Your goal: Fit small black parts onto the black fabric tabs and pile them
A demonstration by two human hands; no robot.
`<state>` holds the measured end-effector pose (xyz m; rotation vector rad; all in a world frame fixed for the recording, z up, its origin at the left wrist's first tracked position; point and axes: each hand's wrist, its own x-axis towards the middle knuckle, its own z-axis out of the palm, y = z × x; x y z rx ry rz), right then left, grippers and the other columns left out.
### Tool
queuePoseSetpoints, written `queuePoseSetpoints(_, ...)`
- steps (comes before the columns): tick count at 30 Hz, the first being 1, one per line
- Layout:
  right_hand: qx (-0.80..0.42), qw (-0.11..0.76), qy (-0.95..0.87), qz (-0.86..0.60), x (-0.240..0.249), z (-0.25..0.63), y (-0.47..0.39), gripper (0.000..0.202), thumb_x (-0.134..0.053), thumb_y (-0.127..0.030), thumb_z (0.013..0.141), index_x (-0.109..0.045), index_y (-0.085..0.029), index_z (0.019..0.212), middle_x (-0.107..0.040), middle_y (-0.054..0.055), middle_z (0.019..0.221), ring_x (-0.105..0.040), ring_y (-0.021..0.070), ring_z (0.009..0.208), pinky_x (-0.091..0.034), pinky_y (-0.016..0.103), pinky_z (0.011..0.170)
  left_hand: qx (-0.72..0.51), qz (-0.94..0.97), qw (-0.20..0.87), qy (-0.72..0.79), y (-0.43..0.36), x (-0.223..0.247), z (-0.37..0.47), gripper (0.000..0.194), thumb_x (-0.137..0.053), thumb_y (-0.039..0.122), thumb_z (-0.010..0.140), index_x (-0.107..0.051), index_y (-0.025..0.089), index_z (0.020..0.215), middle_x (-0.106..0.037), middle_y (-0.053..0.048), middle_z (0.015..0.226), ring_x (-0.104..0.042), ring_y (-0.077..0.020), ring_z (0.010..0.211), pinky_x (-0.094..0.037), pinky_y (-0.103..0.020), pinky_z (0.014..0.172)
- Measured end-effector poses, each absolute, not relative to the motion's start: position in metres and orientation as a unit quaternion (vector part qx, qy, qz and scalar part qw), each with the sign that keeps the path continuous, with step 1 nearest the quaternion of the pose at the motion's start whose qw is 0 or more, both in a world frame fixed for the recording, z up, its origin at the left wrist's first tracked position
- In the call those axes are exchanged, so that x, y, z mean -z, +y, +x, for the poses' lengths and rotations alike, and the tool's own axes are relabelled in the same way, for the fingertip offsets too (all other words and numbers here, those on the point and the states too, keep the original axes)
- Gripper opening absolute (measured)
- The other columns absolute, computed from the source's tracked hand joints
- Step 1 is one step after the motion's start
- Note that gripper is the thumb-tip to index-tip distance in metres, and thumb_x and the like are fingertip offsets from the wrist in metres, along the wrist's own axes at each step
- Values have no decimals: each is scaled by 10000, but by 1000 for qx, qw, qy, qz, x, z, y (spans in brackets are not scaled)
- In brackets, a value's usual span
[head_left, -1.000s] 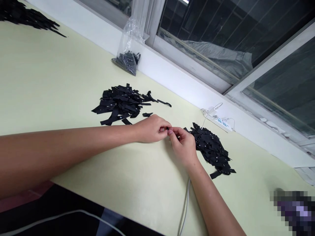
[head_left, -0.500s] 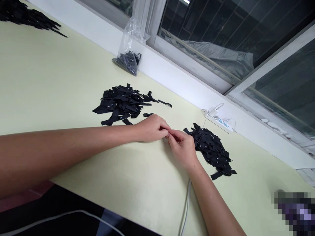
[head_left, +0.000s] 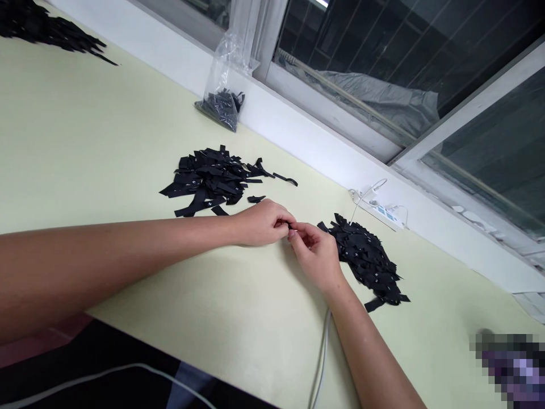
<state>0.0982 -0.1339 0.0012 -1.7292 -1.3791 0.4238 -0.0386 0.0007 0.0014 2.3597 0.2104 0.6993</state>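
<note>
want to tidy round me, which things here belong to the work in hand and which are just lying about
Likely the work:
small black piece between left hand and right hand
middle black strip pile
right-hand black strip pile

Probably just lying about:
white plastic power strip
grey cable
clear plastic bag

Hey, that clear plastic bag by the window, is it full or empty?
Partly full: the clear plastic bag has black pieces bunched in its lower part, while the upper part is see-through, with nothing visible inside.
</note>
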Motion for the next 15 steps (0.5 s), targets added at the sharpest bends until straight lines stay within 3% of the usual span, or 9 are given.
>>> queuePoseSetpoints(15,-126,365,-562,-732,-6,102,-135,250,-556,-367,876,-738,-198,909,-607,-16,639,-490,135,563,-364,261,546,-239,911,316,112,3,-5,-38,255,-568,168,845,-801,209,941,-747,-3,760,-601,-117,638,-407,-258,639)
